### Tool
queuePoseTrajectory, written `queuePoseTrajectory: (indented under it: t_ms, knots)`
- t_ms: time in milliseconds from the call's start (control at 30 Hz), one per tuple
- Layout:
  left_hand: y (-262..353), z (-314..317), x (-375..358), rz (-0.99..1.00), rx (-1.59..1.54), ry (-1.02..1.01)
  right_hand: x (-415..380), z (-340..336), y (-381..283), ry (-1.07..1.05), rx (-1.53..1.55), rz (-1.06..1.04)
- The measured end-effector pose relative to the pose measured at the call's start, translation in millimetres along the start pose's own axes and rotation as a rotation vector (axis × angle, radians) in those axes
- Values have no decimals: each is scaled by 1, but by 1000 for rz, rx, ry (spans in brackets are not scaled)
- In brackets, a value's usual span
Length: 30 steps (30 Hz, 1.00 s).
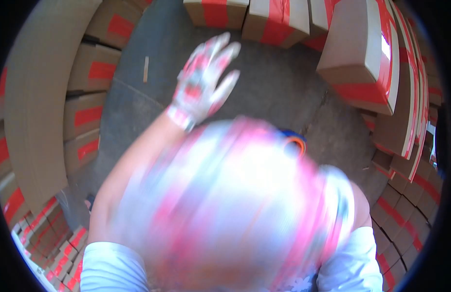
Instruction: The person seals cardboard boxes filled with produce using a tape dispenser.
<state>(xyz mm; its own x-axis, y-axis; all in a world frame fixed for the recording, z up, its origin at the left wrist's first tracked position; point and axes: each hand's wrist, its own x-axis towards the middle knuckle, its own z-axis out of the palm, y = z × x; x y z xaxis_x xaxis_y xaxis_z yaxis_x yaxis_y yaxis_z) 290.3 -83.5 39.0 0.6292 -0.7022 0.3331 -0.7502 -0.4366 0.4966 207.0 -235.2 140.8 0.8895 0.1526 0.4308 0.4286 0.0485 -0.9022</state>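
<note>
My left hand (203, 80), in a white glove with pink and red patches, reaches forward over the grey floor. Its fingers are stretched out and apart, and nothing is in them. Close to the camera, my right hand (240, 199) in a matching glove fills the lower middle of the view. Motion smears it so much that I cannot tell what its fingers do. A small blue thing with an orange ring (297, 145) shows just past the upper right edge of the blurred glove. White sleeves cover both my upper arms.
Cardboard boxes (93, 68) with red tape line the left side, beside a tall cardboard surface (38, 97). More taped boxes (276, 22) stand ahead, and a large box (349, 63) juts in at the right. A thin pale strip (146, 69) lies on the concrete floor (264, 82).
</note>
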Motion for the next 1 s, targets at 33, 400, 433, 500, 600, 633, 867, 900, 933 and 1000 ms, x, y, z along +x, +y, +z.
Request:
queuePoseTrajectory:
  t_ms: [33, 400, 433, 500, 600, 633, 867, 900, 933, 1000]
  knots:
    - [17, -27, -40, -21, 50, -125, -34, 16, -35, -32, -4, 23]
    - [131, -354, -485, -1165, 418, 466, -41, 154, -193, -595, 89, -185]
    - [166, -373, -507, -1300, 558, 406, -37, 181, -215, -654, 109, -241]
    - [230, -388, -567, -1530, 740, 324, -89, 85, -236, -757, 115, -352]
    - [244, -371, -637, -1852, 853, 76, -99, 114, -264, -880, 31, -418]
    - [241, -365, -682, -1886, 707, 248, -101, 120, -277, -920, 5, -438]
    - [89, -299, -905, -1940, 437, 116, -73, 204, -340, -1070, -339, -393]
    - [81, -294, -901, -1902, 416, 91, -71, 212, -346, -1075, -393, -362]
    - [85, -291, -894, -1933, 473, 92, -57, 212, -334, -1006, -679, -300]
    - [77, -296, -874, -2033, 546, 93, -55, 174, -272, -764, -789, -104]
